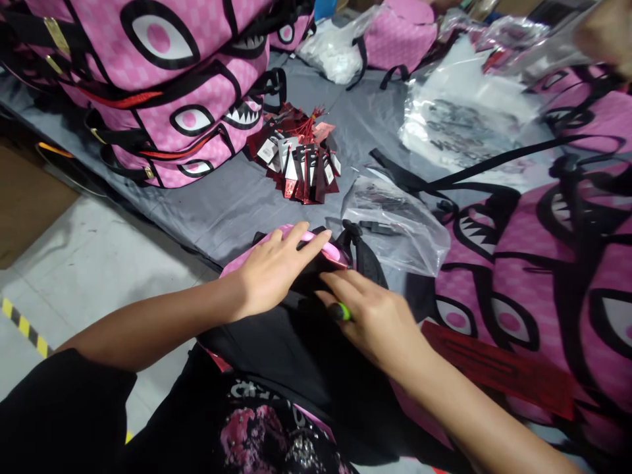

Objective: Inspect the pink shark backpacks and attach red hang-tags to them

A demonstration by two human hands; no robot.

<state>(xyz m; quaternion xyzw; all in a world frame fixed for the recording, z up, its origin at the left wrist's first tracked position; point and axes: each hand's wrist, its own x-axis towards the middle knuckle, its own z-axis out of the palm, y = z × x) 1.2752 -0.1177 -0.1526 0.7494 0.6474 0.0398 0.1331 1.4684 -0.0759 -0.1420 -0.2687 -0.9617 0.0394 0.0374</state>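
Observation:
A backpack [306, 355] with black panels and pink parts leans between my body and the table edge. My left hand [271, 266] lies across its upper edge, fingers stretched out and spread over the pink trim. Just right of it, my right hand [378, 309] is closed around a small green and black tool handle [340, 311]; its working end is hidden, so I cannot tell its kind. The right fingertips touch the backpack's black top near the strap.
Pink backpacks with eye and teeth prints are stacked at left [192, 122] and piled at right [518, 296]. A bunch of red and black hang tags [301, 161] lies mid-table. Clear plastic bags [395, 224] and a red strip [498, 368] are nearby. Another person's hand [605, 36] is blurred at upper right.

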